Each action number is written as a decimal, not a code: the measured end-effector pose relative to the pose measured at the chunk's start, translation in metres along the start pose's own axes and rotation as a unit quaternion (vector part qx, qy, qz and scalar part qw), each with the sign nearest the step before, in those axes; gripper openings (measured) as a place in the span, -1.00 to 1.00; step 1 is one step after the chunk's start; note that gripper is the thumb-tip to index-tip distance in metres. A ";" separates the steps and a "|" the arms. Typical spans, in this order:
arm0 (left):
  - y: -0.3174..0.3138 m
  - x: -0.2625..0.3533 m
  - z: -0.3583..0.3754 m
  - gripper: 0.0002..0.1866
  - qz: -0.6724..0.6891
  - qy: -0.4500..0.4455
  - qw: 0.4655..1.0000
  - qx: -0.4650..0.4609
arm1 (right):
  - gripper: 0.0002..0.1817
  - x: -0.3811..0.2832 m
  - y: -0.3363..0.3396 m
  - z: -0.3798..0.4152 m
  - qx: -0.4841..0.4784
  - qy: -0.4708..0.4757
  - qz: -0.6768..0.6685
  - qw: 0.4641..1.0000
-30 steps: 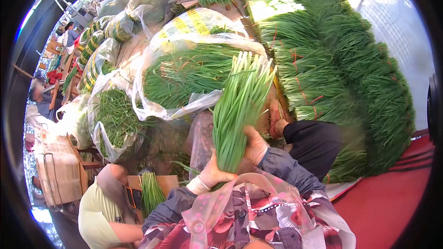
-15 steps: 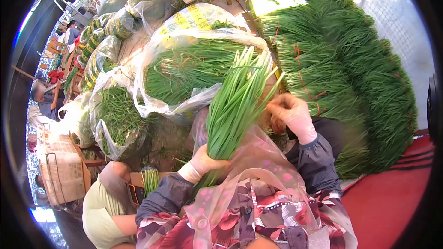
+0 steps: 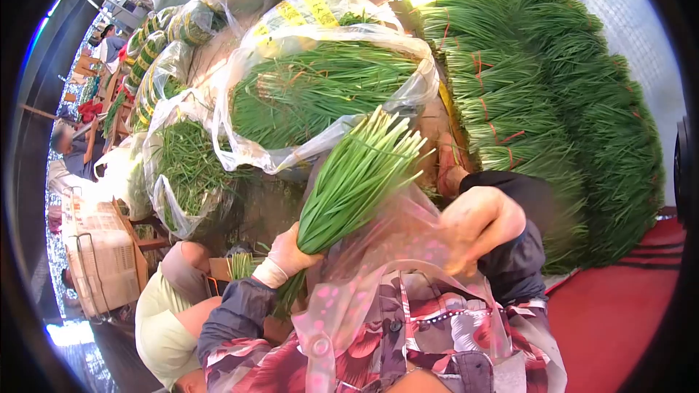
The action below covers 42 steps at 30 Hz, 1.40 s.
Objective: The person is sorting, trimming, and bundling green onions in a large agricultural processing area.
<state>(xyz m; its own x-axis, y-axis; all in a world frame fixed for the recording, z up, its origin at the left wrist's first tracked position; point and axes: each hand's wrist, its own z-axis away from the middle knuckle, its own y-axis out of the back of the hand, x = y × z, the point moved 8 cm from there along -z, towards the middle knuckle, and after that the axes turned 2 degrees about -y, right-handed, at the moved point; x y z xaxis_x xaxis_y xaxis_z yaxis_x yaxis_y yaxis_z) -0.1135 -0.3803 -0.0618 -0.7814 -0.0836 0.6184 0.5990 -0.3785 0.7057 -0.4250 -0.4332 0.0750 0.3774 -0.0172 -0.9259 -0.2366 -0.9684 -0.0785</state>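
Observation:
My left hand point(image 3: 289, 253) grips the lower end of a thick bunch of green chives point(image 3: 351, 178), which points up and to the right. My right hand point(image 3: 477, 225) is off the bunch, to its right, fingers curled and partly behind my clear pink-spotted plastic apron point(image 3: 378, 276). Whether it holds anything small I cannot tell. Above the bunch lies an open clear plastic bag of chives point(image 3: 320, 91).
A tall stack of tied chive bundles point(image 3: 553, 109) fills the right side. More bagged chives point(image 3: 182, 167) lie at left. A person in a pale green top point(image 3: 164, 320) sits low at left beside a cardboard box point(image 3: 102, 255). A red mat point(image 3: 619, 320) is at lower right.
My right hand let go of the bunch, swung out to the right, then dropped toward my lap. My left hand moved left and tilted the bunch further to the right.

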 end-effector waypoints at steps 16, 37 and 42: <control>0.012 -0.014 0.035 -0.38 -0.175 0.060 0.982 0.031 | -0.77 0.193 0.075 0.059 0.321 -0.445 0.551 0.628; 0.024 -0.002 -0.037 -0.29 -0.286 -0.196 0.937 -0.029 | -0.46 0.155 0.084 0.035 0.397 -0.479 0.377 0.686; 0.021 0.004 -0.056 -0.37 -0.333 -0.235 0.912 -0.053 | -0.40 0.191 0.079 0.048 0.442 -0.493 0.255 0.705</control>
<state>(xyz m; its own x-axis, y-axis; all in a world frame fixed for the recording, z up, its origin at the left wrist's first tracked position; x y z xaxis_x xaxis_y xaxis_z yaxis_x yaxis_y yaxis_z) -0.1140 -0.4401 -0.0633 -0.7896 0.5921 0.1614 -0.0211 -0.2891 0.9571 -0.4150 -0.5014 -0.1257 -0.6614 0.2954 -0.6894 -0.7456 -0.3583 0.5619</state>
